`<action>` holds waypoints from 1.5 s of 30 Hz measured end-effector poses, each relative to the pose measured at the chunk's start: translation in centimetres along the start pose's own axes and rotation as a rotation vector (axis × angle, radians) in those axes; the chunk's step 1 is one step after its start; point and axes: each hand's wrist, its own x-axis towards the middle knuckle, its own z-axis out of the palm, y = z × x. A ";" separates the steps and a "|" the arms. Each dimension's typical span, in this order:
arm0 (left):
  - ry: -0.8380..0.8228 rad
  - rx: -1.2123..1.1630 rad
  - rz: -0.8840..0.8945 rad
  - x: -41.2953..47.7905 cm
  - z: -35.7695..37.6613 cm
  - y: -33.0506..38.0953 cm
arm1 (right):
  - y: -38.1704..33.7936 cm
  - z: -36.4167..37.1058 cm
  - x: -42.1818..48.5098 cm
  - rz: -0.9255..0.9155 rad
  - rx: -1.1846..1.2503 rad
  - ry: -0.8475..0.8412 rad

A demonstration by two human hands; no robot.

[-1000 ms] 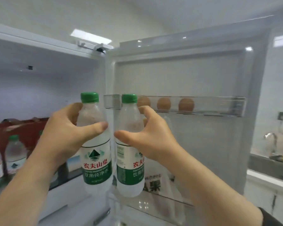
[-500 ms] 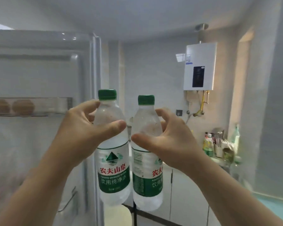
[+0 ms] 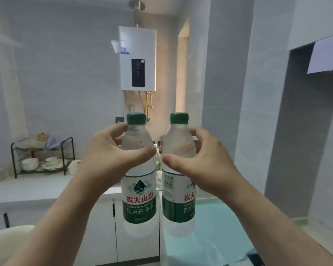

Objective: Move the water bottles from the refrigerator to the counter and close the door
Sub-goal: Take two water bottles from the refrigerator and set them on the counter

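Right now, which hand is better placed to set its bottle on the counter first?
Probably the left hand. Its bottle hangs nearer the bare stretch of counter beside the dish rack. The right hand holds its bottle over the teal surface.

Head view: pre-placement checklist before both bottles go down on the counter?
1. Left hand wrapped around left bottle: ok.
2. Right hand wrapped around right bottle: ok.
3. Both bottles upright, green caps on: ok.
4. Bottles apart, not touching: ok.
5. Bare counter free in front of the dish rack: ok.
6. Refrigerator door shut: cannot tell, out of view.
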 end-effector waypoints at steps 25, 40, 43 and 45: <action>-0.138 0.090 -0.381 19.0 32.5 -45.2 | 52.4 4.9 17.9 0.548 -0.157 0.022; -0.165 0.226 -0.584 19.3 36.6 -59.1 | 67.8 11.4 20.1 0.639 -0.127 -0.118; -0.210 0.236 -0.597 19.6 36.3 -58.5 | 67.8 11.3 20.0 0.648 -0.122 -0.141; -0.223 0.203 -0.594 20.1 35.7 -57.6 | 67.2 10.8 20.3 0.649 -0.072 -0.121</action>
